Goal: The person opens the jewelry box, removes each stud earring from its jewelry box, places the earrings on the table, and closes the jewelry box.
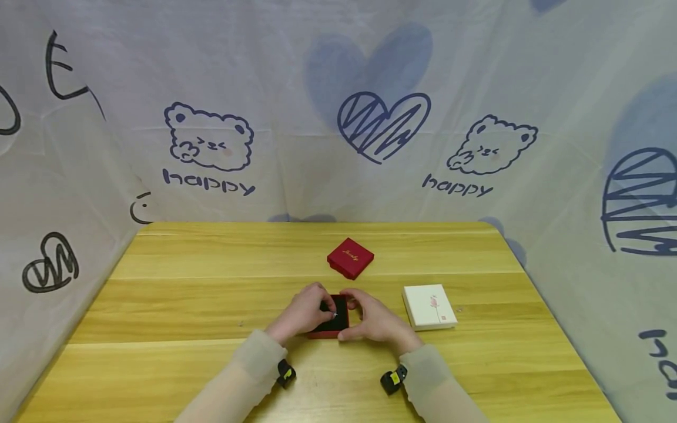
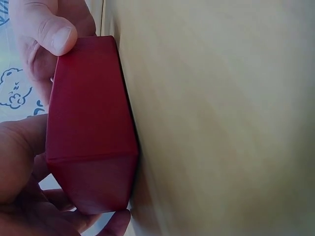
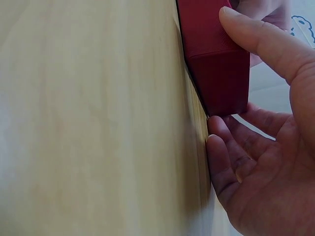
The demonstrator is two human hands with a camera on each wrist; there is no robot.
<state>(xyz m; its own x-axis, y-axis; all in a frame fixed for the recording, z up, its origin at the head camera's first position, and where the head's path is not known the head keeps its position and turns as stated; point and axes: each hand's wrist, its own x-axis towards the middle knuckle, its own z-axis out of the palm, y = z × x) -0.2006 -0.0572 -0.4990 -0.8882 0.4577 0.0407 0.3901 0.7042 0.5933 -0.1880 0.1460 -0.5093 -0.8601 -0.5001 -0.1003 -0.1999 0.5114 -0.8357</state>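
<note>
A small red jewelry box (image 1: 324,335) with a black insert (image 1: 342,321) sits uncovered on the table, between both hands. The right hand (image 1: 374,318) grips its right side, thumb on the near wall and fingers at the far side; the right wrist view shows this thumb (image 3: 241,24) on the red wall. From the left, the left hand (image 1: 305,310) reaches over the box, thumb and forefinger pinched at a tiny silvery piece of jewelry (image 1: 335,315) at the insert. Its exact shape is too small to tell. In the left wrist view, the box's outer wall (image 2: 93,103) hides the insert.
Beyond the box lies a red lid (image 1: 350,257) with gold lettering. To the right of the right hand is a white box (image 1: 429,306) with red print. The wooden table (image 1: 211,252) ends at a drawn-on cloth backdrop (image 1: 296,164).
</note>
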